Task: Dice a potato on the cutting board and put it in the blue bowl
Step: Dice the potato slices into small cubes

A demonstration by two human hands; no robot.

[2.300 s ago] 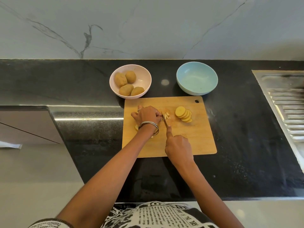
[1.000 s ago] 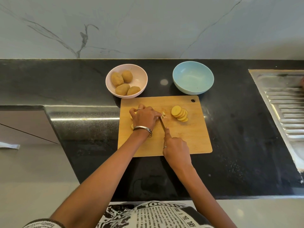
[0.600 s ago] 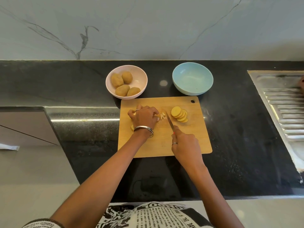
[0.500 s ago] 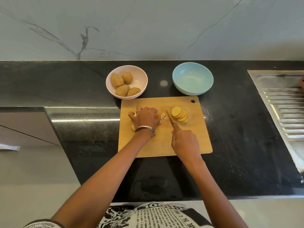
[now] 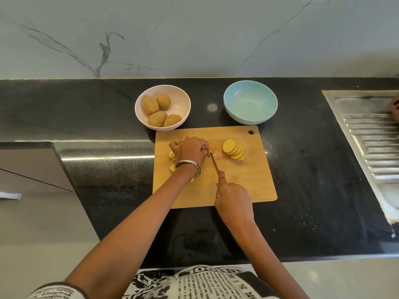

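Two hands are at work on the cutting board (image 5: 237, 186), which lies on the black worktop (image 5: 313, 169). My left hand (image 5: 190, 149) sits curled over the potato pieces (image 5: 171, 156) I am cutting, fingers bent down onto them; most of what lies under it is hidden, and only a few pale bits show at its left and near edges. My right hand (image 5: 234, 198) is clenched around the handle of the knife (image 5: 214, 164), forefinger stretched along the spine, the blade pointing away from me with its tip just beside my left fingertips. To the right of the blade, a leaning row of round potato slices (image 5: 234, 149) rests on the board, apart from both hands. The blue bowl (image 5: 250, 102) stands on the worktop just beyond the board's far right corner. A pink bowl (image 5: 163, 106) with four whole potatoes (image 5: 160, 111) stands beyond the far left corner, its rim touching the board's edge. A steel draining board (image 5: 373, 143) lies far to the right.
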